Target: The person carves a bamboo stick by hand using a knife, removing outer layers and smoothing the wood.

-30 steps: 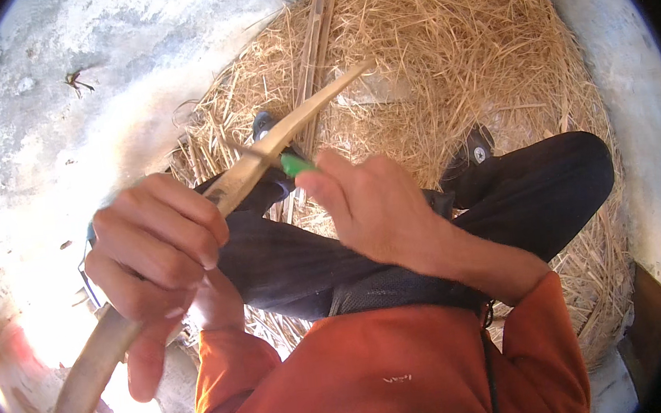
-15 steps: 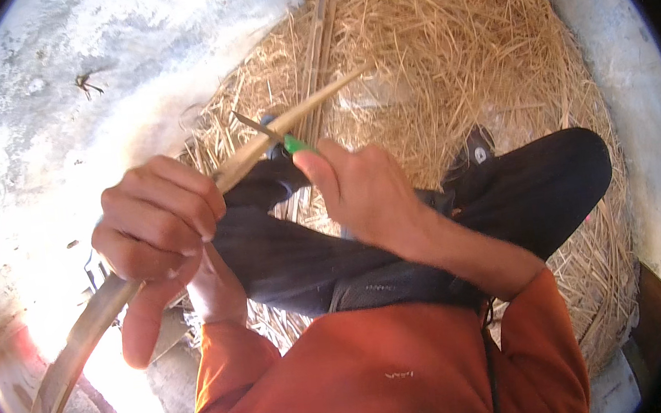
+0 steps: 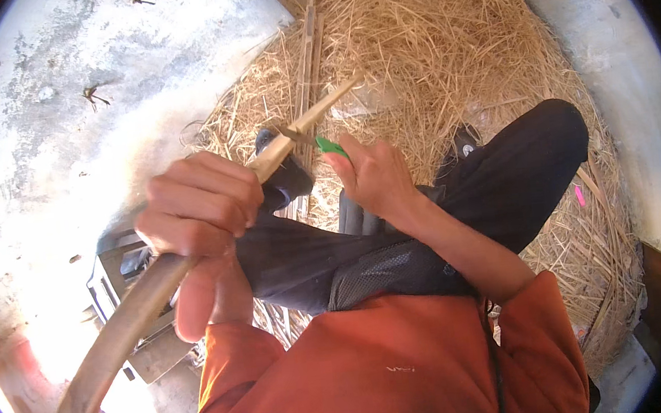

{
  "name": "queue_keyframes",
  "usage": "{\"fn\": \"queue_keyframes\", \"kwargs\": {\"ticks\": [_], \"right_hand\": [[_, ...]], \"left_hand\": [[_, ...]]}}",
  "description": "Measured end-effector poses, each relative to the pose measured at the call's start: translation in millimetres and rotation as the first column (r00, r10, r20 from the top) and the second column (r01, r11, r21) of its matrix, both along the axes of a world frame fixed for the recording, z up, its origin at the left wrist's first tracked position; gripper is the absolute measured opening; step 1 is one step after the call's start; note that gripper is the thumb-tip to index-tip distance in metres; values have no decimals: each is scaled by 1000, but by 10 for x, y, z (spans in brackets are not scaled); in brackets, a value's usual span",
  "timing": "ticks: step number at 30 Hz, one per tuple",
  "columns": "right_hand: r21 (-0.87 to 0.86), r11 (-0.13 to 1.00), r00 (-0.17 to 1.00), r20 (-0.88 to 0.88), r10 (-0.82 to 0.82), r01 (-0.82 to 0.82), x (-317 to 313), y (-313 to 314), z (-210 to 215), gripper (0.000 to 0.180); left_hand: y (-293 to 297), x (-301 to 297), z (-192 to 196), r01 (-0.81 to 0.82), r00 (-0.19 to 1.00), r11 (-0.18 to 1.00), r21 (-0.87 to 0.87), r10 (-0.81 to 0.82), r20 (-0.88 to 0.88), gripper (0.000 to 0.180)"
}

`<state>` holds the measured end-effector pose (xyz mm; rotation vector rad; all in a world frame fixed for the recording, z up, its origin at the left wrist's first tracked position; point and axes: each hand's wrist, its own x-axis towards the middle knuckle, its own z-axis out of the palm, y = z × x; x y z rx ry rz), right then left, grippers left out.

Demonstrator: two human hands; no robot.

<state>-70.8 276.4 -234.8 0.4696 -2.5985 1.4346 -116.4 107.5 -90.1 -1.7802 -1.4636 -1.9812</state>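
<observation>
My left hand (image 3: 200,202) is wrapped round a long, slightly curved wooden stick (image 3: 118,335). The stick runs from the lower left past my fist and tapers to a pale, pared point at the upper middle. In my right hand (image 3: 379,177) is a small knife (image 3: 330,145) with a green handle, my thumb lying along it. Its narrow blade rests across the pale part of the stick, a little beyond my left fist. Both hands are above my crossed legs in dark trousers (image 3: 310,247).
Shavings and straw-like strips (image 3: 442,47) cover the floor ahead and to the right. Long split strips (image 3: 308,59) lie in them. A pale, worn slab (image 3: 174,39) is at the far left. By my left knee stands a dark box-like object (image 3: 137,333). A pale wall (image 3: 607,48) curves along the right.
My left hand and the stick have shifted right and slightly down. My right hand has moved right, and the blade now lies farther along the stick, nearer its tip.
</observation>
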Motion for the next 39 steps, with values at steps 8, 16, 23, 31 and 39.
{"fn": "queue_keyframes", "kwargs": {"ticks": [8,16,23,31,39], "right_hand": [[81,996,1000,1,-31,31,148,150,-45,41],[-164,984,995,83,-60,73,178,379,22,37],[11,998,975,217,57,-61,26,-127,607,36],[192,981,980,185,-66,29,-139,157,-433,42],[74,996,952,299,-61,40,-263,196,-510,48]], "left_hand": [[66,123,8,-51,999,999,16,50,20,65],[-138,111,-32,-224,973,972,78,217,82,67],[-66,29,-46,-135,990,984,117,129,59,68],[-55,65,-56,30,999,1000,-9,-30,-15,60],[-63,126,-37,-281,953,959,-43,284,102,58]]}}
